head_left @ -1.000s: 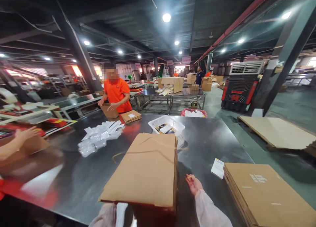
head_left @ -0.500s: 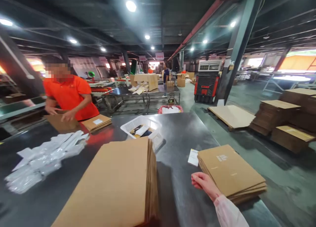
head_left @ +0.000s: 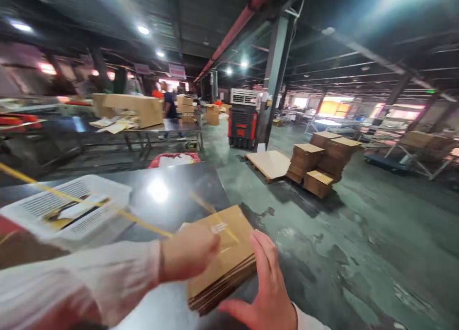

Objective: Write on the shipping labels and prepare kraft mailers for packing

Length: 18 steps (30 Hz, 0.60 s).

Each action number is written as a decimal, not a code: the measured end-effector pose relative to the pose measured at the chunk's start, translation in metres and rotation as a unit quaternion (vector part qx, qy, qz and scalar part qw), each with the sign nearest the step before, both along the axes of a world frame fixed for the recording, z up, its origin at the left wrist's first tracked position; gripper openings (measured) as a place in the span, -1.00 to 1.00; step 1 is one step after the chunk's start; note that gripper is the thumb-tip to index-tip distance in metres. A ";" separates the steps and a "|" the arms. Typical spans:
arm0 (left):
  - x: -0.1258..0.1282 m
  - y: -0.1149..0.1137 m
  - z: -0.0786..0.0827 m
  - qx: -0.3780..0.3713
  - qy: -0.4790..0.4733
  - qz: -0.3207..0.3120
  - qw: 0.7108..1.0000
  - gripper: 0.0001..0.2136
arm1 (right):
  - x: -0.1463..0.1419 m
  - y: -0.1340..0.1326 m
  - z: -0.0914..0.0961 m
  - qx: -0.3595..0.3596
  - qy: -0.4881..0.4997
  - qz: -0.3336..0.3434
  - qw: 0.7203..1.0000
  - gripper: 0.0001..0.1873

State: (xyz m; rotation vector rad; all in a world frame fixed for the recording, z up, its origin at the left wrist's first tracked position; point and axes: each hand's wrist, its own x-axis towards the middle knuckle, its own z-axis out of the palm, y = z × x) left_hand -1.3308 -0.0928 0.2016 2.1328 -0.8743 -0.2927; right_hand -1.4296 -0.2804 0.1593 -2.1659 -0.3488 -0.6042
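Observation:
A low stack of flattened brown cardboard boxes (head_left: 229, 265) lies at the right end of the steel table (head_left: 179, 189). My left hand (head_left: 188, 253), in a white sleeve, reaches across over the stack; it is blurred and closed like a fist. A thin yellow band (head_left: 107, 208) runs taut from it toward the far left, and a second strand crosses the top of the stack. My right hand (head_left: 267, 289) is open with fingers spread, at the stack's near right edge.
A white plastic basket (head_left: 114, 189) with papers sits left on the table. Beyond are a red bin (head_left: 158, 160), a red machine (head_left: 243, 122), a steel pillar (head_left: 273, 81), a flat board (head_left: 268, 162), pallet stacks of cardboard (head_left: 317, 165) and a far table with a carton (head_left: 132, 110).
The view has swung right, off the worker in orange and the big cardboard stack. My left hand has come in over the small stack with the yellow band; my right hand has opened beside it.

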 end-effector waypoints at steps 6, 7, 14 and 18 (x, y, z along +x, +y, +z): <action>0.020 -0.173 0.029 0.137 -0.064 -0.180 0.972 -0.71 | -0.016 -0.162 -0.015 0.046 0.232 -0.068 0.969 -0.62; 0.033 -0.191 0.026 0.131 -0.058 -0.164 0.976 -0.67 | -0.018 -0.189 -0.017 0.039 0.249 -0.101 0.963 -0.56; 0.092 -0.337 -0.015 -0.122 0.269 -0.167 0.941 -0.58 | 0.069 -0.290 -0.005 0.159 0.254 -0.036 0.953 -0.06; 0.149 -0.393 -0.022 -0.351 0.466 -0.082 0.808 -0.50 | 0.134 -0.350 -0.011 0.347 0.415 0.068 0.838 -0.37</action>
